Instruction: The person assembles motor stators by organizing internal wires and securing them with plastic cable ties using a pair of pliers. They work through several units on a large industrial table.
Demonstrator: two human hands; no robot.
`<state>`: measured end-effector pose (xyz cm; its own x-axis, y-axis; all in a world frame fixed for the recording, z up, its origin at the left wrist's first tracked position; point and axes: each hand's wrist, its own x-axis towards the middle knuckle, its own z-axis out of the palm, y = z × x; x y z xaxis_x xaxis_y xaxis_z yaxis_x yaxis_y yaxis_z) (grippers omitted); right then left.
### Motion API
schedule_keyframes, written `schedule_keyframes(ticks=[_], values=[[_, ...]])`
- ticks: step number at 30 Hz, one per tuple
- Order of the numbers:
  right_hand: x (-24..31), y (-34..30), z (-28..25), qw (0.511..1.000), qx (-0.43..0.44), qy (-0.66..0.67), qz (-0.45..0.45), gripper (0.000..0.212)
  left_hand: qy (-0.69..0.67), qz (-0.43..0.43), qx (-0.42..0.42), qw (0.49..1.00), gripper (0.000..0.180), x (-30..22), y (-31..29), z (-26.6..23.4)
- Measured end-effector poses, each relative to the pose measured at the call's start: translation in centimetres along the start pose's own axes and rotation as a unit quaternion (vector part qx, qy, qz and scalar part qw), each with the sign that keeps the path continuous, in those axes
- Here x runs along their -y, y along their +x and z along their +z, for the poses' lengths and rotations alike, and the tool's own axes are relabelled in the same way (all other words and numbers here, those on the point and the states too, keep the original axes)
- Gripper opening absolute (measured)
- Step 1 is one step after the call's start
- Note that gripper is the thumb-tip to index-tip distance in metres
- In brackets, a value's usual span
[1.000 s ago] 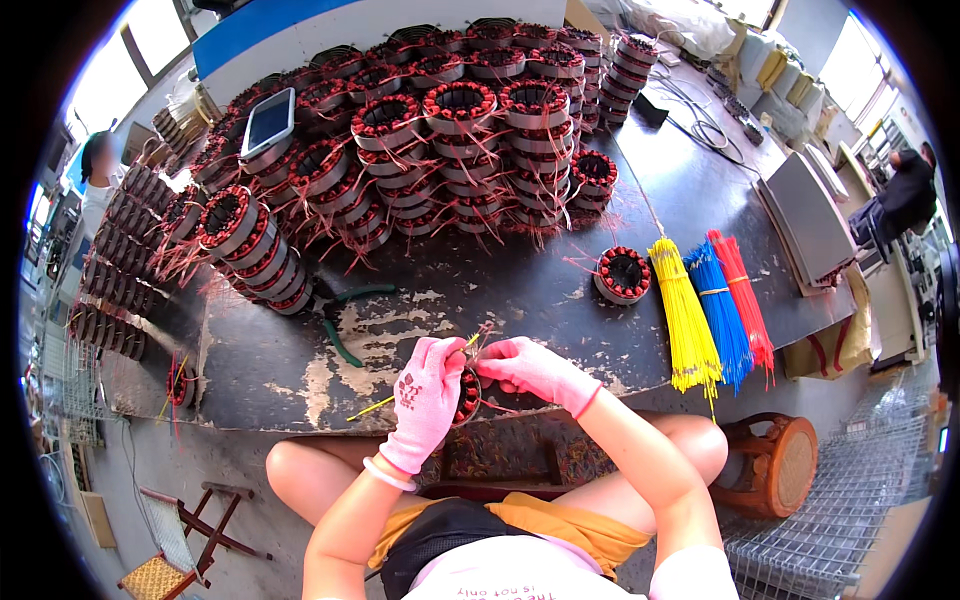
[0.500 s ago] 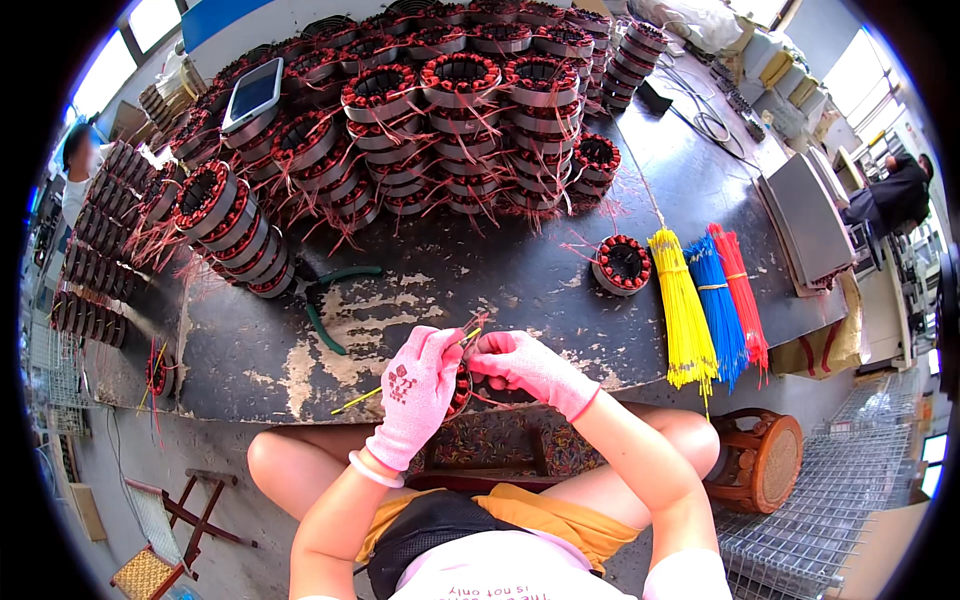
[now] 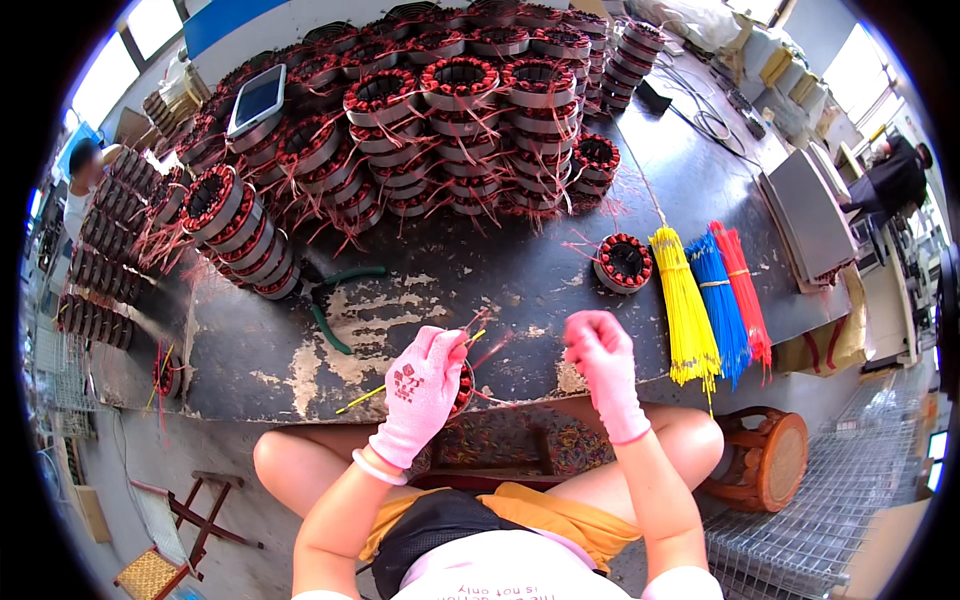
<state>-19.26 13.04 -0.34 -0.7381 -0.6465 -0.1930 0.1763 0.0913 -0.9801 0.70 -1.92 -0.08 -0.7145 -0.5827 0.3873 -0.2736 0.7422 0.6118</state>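
Observation:
My left hand (image 3: 420,390), in a pink glove, is closed at the table's near edge. Its thumb and fingers pinch a thin yellow wire (image 3: 362,400), which sticks out on both sides, together with fine reddish leads. Beside and partly behind that hand is a stator ring (image 3: 463,388) with red windings, mostly hidden. My right hand (image 3: 604,350), also gloved in pink, is raised to the right, apart from the stator. Its fingers are curled and slightly blurred, so anything in them is hidden. Green-handled pliers (image 3: 335,300) lie beyond my left hand.
Stacked stators (image 3: 460,130) fill the back and left of the dark worn table. A single stator (image 3: 622,264) stands near bundles of yellow wires (image 3: 685,310), blue wires (image 3: 716,300) and red wires (image 3: 741,290). A handheld device (image 3: 257,100) rests on one stack. Two other people are farther off.
My right hand has moved away from my left hand and the stator, to the right and upward. My left hand keeps its pinch on the yellow wire and leads.

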Motion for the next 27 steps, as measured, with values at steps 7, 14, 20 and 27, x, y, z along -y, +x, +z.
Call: schedule_keyframes(ticks=[7,14,20,27], values=[[-1.1,-6.0,4.6,0.856,0.141,-0.418,-0.271,0.009,-0.002,-0.011,0.011,1.0,0.025,0.0,-0.2,0.1],[0.2,-2.3,2.8,0.953,0.213,-0.215,0.006,0.028,-0.001,-0.004,0.005,1.0,0.027,-0.4,0.0,0.3],[0.0,0.5,5.5,0.94,0.308,-0.086,0.121,0.026,0.046,0.016,-0.006,0.999,0.021,-0.5,0.2,0.0],[-1.5,-0.2,5.3,0.957,0.251,-0.003,0.144,0.011,-0.001,0.004,-0.008,1.0,0.029,0.4,-0.6,1.1]])
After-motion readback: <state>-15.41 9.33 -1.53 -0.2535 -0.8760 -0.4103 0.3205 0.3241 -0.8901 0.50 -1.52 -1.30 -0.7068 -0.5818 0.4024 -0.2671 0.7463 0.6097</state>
